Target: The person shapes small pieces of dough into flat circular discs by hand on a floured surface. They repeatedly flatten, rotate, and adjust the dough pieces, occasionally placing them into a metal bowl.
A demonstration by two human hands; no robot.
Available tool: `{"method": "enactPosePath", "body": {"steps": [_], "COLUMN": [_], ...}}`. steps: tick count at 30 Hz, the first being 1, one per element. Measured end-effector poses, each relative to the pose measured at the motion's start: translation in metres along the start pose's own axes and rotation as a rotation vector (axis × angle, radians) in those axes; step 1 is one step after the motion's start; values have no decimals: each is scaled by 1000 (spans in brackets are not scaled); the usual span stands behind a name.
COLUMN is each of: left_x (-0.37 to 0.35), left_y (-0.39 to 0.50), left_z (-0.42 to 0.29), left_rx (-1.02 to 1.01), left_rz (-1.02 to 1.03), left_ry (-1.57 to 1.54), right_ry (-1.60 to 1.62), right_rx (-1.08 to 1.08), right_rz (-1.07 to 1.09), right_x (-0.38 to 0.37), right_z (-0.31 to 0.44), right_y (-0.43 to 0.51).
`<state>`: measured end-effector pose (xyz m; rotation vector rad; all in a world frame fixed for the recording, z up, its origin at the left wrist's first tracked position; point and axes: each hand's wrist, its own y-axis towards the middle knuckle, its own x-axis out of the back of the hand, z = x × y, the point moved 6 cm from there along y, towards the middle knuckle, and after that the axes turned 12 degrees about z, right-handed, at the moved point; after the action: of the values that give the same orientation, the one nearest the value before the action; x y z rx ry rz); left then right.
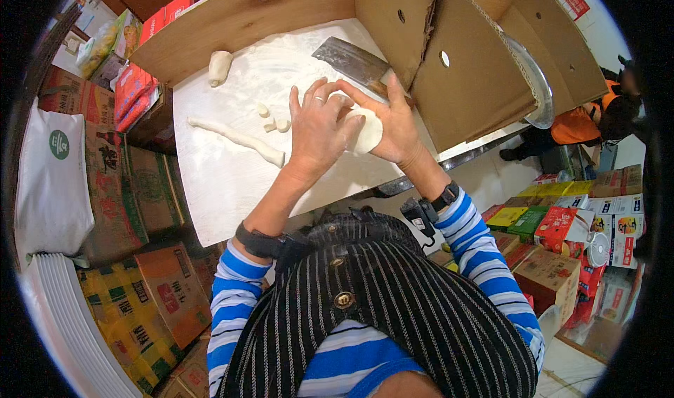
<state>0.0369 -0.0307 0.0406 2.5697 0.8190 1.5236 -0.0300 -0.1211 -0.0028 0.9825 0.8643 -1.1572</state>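
Note:
A flat round of dough is held between both hands above a floured white board. My right hand supports it from the right, palm up and thumb raised. My left hand bends over its left side, with the thumb on the dough and the fingertips meeting those of the right hand. Left of my hands lie small cut dough pieces and a long dough rope. A thicker dough roll sits near the back left. Just beyond my hands rests a cleaver dusted with flour.
A wooden panel walls the board's far side, and cardboard sheets stand along the right. Stacked cartons fill the left, with more boxes on the right. A person in orange is at the far right.

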Motion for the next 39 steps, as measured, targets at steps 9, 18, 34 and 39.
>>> {"method": "enactPosePath", "body": {"steps": [9, 18, 34, 39], "left_x": [-13, 26, 32, -8], "left_y": [0, 5, 19, 27], "left_z": [11, -67, -37, -27], "left_rx": [66, -11, -179, -112], "left_rz": [77, 98, -287, -170], "left_ry": [-284, -779, 214, 308], "right_ry": [105, -117, -197, 152], "right_rx": [-32, -11, 134, 94], "right_rz": [-75, 214, -5, 168], "right_x": [14, -27, 0, -13], "right_z": [-10, 4, -30, -45], "right_y": [-4, -3, 15, 27]}}
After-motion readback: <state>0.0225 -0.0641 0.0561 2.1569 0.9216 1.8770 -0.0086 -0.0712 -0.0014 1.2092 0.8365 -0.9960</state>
